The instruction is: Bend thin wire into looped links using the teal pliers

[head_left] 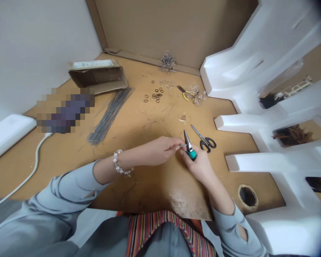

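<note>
Soft light, glossy patch

Diffuse light brightens the desk [216, 107], with glare near its front edge and shadow between the forearms [144, 156]. Wide-angle distortion bends the edges, dark corners crowd the right, and pixelation masks a patch at left.

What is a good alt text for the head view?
A person's right hand holds green-handled pliers, while the left hand pinches a thin grey piece by their jaws, over a brown table. Black-handled scissors lie to the right; farther back are small dark rings, and at left a bundle of grey wires by a cardboard box.
</note>
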